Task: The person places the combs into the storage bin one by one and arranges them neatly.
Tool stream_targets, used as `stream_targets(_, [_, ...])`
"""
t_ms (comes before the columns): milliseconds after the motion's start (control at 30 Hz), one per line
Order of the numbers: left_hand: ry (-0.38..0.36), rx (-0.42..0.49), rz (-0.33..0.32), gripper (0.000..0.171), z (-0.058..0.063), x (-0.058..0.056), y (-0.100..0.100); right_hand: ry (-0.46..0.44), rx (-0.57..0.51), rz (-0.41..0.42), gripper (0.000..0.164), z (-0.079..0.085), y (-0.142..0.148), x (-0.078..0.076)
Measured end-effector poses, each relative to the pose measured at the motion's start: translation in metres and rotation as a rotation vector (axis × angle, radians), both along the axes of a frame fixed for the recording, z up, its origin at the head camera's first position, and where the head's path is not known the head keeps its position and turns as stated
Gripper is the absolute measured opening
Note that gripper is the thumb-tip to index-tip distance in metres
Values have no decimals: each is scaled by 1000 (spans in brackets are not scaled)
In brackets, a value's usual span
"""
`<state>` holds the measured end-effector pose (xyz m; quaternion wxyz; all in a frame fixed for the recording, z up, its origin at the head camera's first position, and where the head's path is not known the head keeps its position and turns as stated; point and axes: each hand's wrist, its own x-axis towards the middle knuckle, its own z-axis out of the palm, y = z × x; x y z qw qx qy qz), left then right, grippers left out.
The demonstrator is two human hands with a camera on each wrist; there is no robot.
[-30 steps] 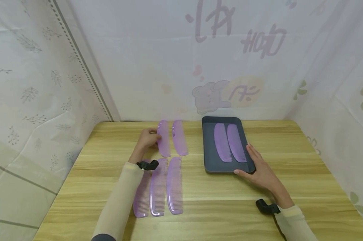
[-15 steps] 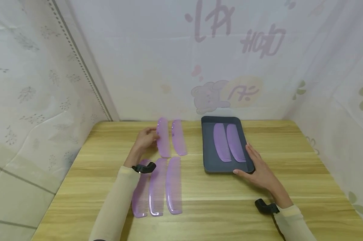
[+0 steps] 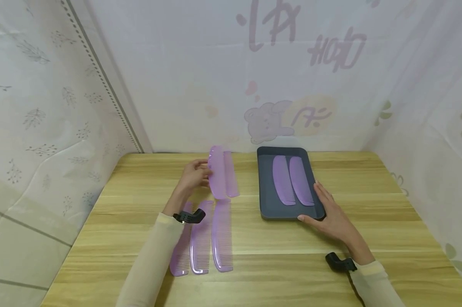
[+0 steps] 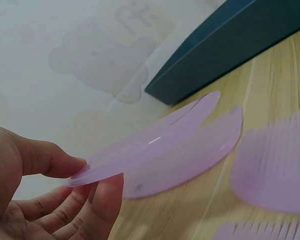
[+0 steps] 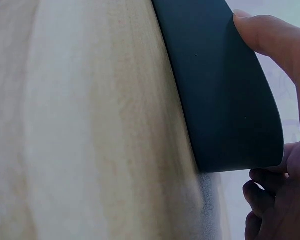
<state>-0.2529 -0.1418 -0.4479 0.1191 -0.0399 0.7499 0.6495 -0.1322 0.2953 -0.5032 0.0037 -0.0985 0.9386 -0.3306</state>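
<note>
My left hand (image 3: pixel 194 175) pinches a translucent purple comb (image 3: pixel 217 172) by its curved spine, between thumb and fingers. In the left wrist view this comb (image 4: pixel 150 142) is tilted up off the table, partly in front of another purple comb (image 4: pixel 190 162) lying flat. My right hand (image 3: pixel 332 217) holds the near right corner of a dark grey tray (image 3: pixel 267 211), thumb at the front side and fingers along the right side. Two purple combs lie side by side in the tray, a left one (image 3: pixel 281 181) and a right one (image 3: pixel 301 181). The right wrist view shows the tray's outer wall (image 5: pixel 225 100).
Three more purple combs lie in a row nearer the front, the rightmost comb (image 3: pixel 222 234) among them. The left arm partly covers the leftmost comb (image 3: pixel 181 256). Wooden tabletop (image 3: pixel 277 273) lies underneath; a printed curtain (image 3: pixel 192 85) stands behind.
My left hand has lifted the far left comb and shifted it right, so it now overlaps the comb beside it in the head view. The right hand and tray stay put.
</note>
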Motion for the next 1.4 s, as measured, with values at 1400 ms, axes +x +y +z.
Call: stream_targets(1400, [23, 90, -134, 51, 8, 7, 100, 104, 31, 35, 113, -3, 1, 0])
